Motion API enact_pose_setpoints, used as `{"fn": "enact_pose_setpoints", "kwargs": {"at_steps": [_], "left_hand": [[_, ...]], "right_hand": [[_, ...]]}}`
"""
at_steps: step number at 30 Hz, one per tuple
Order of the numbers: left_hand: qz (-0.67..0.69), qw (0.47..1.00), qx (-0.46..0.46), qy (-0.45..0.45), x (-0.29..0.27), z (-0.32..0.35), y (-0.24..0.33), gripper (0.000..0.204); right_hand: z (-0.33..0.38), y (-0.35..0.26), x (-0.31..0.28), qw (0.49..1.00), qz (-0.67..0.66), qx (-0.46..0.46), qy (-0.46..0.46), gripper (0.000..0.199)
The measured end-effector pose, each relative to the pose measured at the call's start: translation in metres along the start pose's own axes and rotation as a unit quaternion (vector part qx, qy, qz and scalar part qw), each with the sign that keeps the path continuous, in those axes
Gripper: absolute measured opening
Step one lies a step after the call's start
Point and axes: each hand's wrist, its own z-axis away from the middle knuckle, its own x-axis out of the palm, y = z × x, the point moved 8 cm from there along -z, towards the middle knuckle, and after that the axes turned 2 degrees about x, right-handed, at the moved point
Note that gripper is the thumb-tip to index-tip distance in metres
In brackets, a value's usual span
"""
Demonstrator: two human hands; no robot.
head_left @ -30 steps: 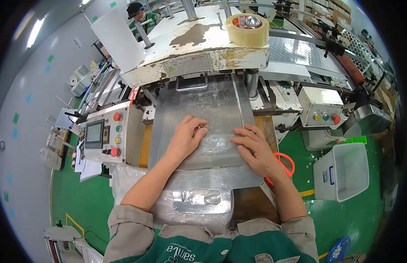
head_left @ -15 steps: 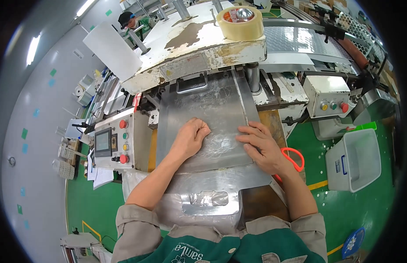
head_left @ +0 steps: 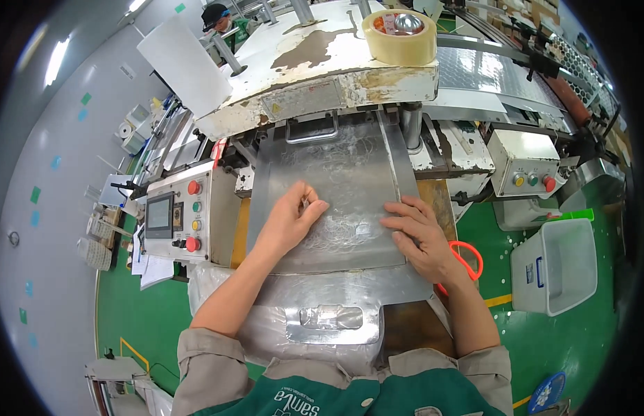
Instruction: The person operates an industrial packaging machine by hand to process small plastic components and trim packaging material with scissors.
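Observation:
A grey metal plate (head_left: 322, 177) with a handle (head_left: 312, 132) at its far end lies before me, partly under the press. Thin clear strands or film (head_left: 342, 229) spread over its middle. My left hand (head_left: 290, 216) is over the plate's left part, its fingers curled and the thumb close to the forefinger; whatever is pinched there, if anything, is too small to make out. At the plate's right edge, my right hand (head_left: 422, 239) has its fingers stretched out and apart, holding nothing visible. Red-orange scissor handles (head_left: 467, 260) show beside its wrist.
The worn white press head (head_left: 322, 90) spans the far side, with a tape roll (head_left: 399, 38) on top. Control boxes stand left (head_left: 180, 215) and right (head_left: 526, 163). A clear plastic bin (head_left: 554, 267) is at right. A person (head_left: 225, 28) is at the far left.
My left hand has drawn slightly left, its fingers lifting and loosening a little from the plate's middle. My right hand stays by the plate's right edge. The whole view has shifted slightly.

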Motion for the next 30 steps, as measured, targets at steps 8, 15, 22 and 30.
{"fn": "enact_pose_setpoints", "kwargs": {"at_steps": [8, 15, 22, 30], "left_hand": [[-0.146, 0.983, 0.111, -0.004, 0.023, -0.010, 0.028, 0.011], [-0.033, 0.997, 0.057, -0.027, 0.007, -0.004, 0.003, 0.017], [-0.015, 1.000, -0.020, -0.017, 0.003, 0.002, -0.003, 0.022], [-0.133, 0.986, -0.003, -0.105, 0.014, -0.028, 0.002, 0.021]], "right_hand": [[0.000, -0.001, -0.003, 1.000, 0.001, 0.004, 0.006, 0.027], [0.001, 0.001, -0.004, 1.000, -0.005, 0.006, 0.010, 0.027], [0.001, 0.001, -0.003, 1.000, -0.015, 0.002, 0.012, 0.027], [-0.001, -0.001, -0.002, 1.000, -0.005, 0.011, 0.006, 0.028]]}}
